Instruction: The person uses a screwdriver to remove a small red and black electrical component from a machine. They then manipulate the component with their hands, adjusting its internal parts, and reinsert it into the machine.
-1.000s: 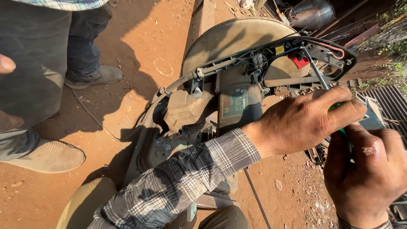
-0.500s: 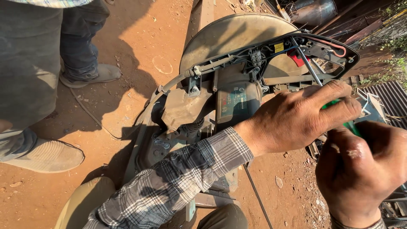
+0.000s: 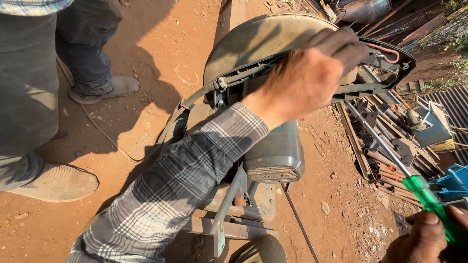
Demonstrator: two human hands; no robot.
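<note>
Head view: chop saw [image 3: 273,146] sits on red dirt mid-scene, handle casing [image 3: 385,73] split open with a red wire showing; left hand [image 3: 307,73] curled tight over the open casing at the far side of the blade guard [image 3: 253,41], steadying it. Right hand [image 3: 429,238], near right corner, closed around a green-handled screwdriver [image 3: 390,156] whose tip points up under the casing. Step looks like handle fastener work; the tip needs seating squarely on a screw while the left hand braces.
</note>
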